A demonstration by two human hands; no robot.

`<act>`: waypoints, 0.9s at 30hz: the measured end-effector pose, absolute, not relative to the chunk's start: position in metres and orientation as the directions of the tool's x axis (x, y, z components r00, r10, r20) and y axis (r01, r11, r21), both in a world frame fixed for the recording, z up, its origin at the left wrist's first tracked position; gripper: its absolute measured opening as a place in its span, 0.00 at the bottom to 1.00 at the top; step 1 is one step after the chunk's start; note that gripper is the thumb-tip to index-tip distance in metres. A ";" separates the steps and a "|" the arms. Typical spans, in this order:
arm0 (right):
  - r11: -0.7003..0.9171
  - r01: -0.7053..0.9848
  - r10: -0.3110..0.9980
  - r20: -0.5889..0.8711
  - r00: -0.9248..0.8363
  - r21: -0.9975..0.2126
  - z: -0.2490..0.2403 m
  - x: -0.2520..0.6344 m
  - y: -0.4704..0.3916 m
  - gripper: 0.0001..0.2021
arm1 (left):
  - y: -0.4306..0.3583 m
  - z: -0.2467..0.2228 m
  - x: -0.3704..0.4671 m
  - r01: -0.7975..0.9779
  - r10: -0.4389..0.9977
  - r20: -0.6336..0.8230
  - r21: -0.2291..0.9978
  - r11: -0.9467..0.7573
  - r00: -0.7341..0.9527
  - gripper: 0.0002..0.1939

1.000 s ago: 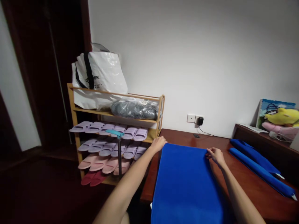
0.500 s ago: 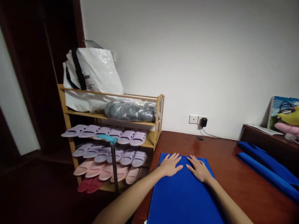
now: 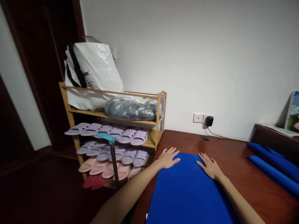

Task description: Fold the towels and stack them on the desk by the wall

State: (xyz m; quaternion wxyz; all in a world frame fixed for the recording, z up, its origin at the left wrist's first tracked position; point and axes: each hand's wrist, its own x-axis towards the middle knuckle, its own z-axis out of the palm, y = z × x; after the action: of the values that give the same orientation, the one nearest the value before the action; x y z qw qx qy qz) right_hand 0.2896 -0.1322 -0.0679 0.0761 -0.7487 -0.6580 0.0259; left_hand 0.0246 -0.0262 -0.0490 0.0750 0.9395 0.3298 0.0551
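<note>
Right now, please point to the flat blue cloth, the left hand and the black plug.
Flat blue cloth (image 3: 188,189): head view, its bare middle.
Left hand (image 3: 166,159): head view, its back.
Black plug (image 3: 209,121): head view, front face.

We locate the cloth (image 3: 187,189) on the desk (image 3: 235,161), our left hand (image 3: 167,159) and right hand (image 3: 210,167) at its far corners. To its right lie two more cloths (image 3: 274,174). Left of the desk, we find the rack (image 3: 159,105): slippers (image 3: 139,137) on its lower shelves (image 3: 150,141), a bag (image 3: 99,68) left of a bundle (image 3: 128,109) above.
</note>
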 end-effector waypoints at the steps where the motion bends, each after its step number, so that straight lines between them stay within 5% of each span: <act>1: -0.118 0.983 0.988 0.084 0.131 -0.138 -0.065 0.288 -0.131 0.35 | -0.024 -0.049 0.025 0.610 0.625 0.053 0.168 -0.774 0.779 0.35; 6: -0.026 0.996 0.982 0.186 0.041 -0.080 -0.053 0.261 -0.141 0.35 | -0.020 -0.047 0.026 0.604 0.614 0.064 0.127 -0.787 0.787 0.33; 14: -0.109 0.988 0.988 0.099 0.120 -0.113 -0.073 0.238 -0.168 0.36 | -0.063 -0.040 0.034 0.578 0.586 0.189 0.101 -0.810 0.788 0.29; 27: -0.114 0.976 0.990 0.062 0.127 -0.183 -0.069 0.242 -0.169 0.36 | -0.100 -0.040 0.017 0.583 0.599 0.036 0.188 -0.790 0.800 0.34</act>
State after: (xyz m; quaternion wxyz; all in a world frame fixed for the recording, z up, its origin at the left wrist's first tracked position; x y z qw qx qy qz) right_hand 0.2424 -0.1690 -0.0685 0.0896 -0.7453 -0.6596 0.0376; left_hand 0.0174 -0.1000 -0.0399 0.0841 0.9450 0.3125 0.0470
